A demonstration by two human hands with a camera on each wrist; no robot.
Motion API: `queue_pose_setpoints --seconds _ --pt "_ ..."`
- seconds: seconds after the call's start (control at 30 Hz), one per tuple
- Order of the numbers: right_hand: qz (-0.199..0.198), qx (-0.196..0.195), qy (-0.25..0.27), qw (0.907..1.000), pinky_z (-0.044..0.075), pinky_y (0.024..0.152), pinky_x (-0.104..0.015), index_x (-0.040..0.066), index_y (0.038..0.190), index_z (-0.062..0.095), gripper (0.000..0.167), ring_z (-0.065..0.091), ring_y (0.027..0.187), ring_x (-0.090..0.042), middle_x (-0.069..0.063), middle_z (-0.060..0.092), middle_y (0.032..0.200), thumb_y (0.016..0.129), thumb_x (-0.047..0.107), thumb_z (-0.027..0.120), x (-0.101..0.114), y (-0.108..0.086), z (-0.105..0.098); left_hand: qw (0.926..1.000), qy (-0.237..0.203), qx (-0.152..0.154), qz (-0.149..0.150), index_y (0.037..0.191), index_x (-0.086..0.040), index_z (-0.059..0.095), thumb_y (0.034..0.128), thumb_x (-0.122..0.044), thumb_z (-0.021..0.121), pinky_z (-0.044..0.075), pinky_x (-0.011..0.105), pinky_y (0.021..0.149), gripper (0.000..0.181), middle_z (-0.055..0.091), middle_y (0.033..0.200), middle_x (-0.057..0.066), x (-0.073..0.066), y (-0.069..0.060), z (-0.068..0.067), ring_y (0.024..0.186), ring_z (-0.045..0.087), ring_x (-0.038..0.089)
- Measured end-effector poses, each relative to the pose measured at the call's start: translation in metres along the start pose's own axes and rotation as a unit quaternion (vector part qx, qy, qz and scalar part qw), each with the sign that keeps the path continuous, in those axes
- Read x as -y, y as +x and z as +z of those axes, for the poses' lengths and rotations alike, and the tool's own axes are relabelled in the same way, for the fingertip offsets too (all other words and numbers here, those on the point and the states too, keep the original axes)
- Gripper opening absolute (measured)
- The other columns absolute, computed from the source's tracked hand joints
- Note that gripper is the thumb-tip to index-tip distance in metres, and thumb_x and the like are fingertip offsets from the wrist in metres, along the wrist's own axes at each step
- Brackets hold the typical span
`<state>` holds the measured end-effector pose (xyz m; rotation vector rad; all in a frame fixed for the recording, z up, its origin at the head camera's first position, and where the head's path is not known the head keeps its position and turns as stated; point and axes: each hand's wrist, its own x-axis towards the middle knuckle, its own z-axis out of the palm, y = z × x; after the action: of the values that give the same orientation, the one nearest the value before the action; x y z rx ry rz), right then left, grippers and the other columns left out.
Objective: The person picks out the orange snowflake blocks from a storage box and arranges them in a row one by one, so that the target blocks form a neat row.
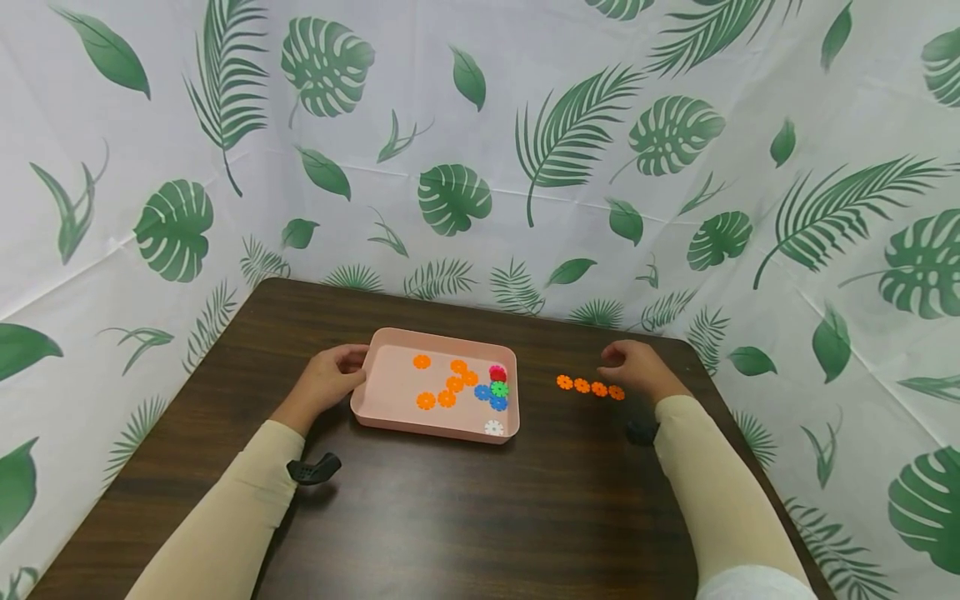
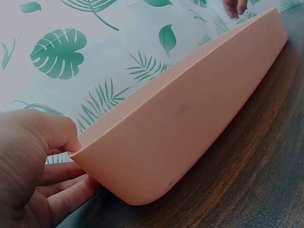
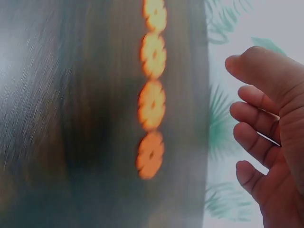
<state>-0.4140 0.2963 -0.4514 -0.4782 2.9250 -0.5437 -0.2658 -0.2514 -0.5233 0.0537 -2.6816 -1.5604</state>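
The right hand (image 1: 637,367) hangs loosely curled, nothing in it, just beside a row of four orange discs (image 1: 599,388) on the bench (image 1: 450,517). The left hand (image 1: 326,379) grips the pink tray (image 1: 435,429) by its left end. Inside I can see more orange discs (image 1: 455,384), with blue, green, red, pink and white ones to the right.

Dark brown wood-grain table (image 1: 450,525), far corners rounded. White sheeting (image 1: 495,137), faintly creased, rises beyond the surface's far edge and along its left and right edges; green print of split leaves (image 1: 454,200) and feathery fronds (image 1: 573,137). Soft, pale sheen toward near edge.
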Motion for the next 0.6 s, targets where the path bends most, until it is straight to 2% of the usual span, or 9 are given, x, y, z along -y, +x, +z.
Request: queue_pose_setpoints --seconds 0.2,0.33,0.6 --pt "-0.021 -0.001 0.018 0.9996 0.049 0.105 -0.056 0.005 0.130 0.065 0.047 0.060 0.119 -0.035 -0.018 0.065 0.130 0.093 0.029 0.077 0.031 0.007 -0.004 1.0000 -0.005 -0.001 0.001 0.146 -0.004 0.056 0.0960 -0.017 0.065 0.056 0.052 0.097 0.053 0.066 0.131 0.021 0.001 0.000 0.001 0.116 0.064 0.036" --pt "-0.049 0.006 0.030 0.9983 0.048 0.107 -0.054 0.006 0.132 0.065 0.048 0.060 0.122 -0.033 -0.015 0.065 0.132 0.092 0.028 0.078 0.057 0.012 -0.005 1.0000 -0.002 -0.001 -0.001 0.147 -0.004 0.056 0.0961 -0.017 0.064 0.056 0.051 0.097 0.053 0.066 0.131 0.021 0.002 0.000 0.000 0.116 0.064 0.036" --pt "-0.082 0.019 0.038 0.9958 0.050 0.107 -0.049 0.011 0.135 0.065 0.052 0.060 0.124 -0.029 -0.006 0.065 0.133 0.091 0.034 0.080 0.104 0.020 0.002 1.0000 0.004 -0.005 0.001 0.146 -0.005 0.056 0.0962 -0.018 0.064 0.055 0.051 0.098 0.052 0.066 0.132 0.020 0.004 0.001 0.001 0.116 0.064 0.035"
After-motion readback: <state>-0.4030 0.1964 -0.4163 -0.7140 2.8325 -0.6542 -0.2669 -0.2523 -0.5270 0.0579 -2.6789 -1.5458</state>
